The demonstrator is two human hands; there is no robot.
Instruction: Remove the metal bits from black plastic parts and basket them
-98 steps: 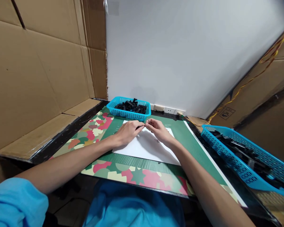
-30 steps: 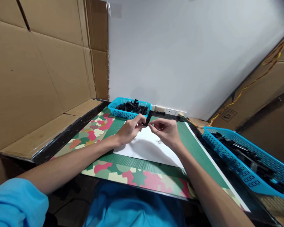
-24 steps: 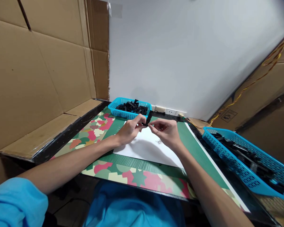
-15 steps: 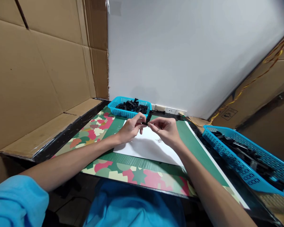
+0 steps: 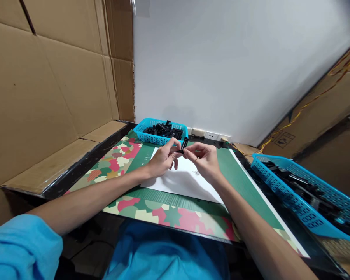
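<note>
A narrow black plastic part, long and bar-like with a short foot set at an angle, is held up above the white sheet of paper, between the two hands. The left hand grasps it near its foot between thumb and forefinger, the other fingers curled loosely below. The right hand has thumb and forefinger drawn together in a pinch, touching the foot – whether on the part itself or on something tiny, I cannot tell.

The part looks light and stiff, probably smooth enough to turn in a loose pinch, and its thin ends seem the likeliest to snap. The sturdier corner where bar and foot meet would be the safer hold.

On the paper, beneath the right hand, lies a small cluster of fine dark bits, too small to make out. The paper rests flat on a smooth green mat with a camouflage-patterned border, spread over a black counter. Two blue perforated plastic baskets – one at the back, one at the right – hold jumbled black pieces, hard-edged and faintly glossy.
</note>
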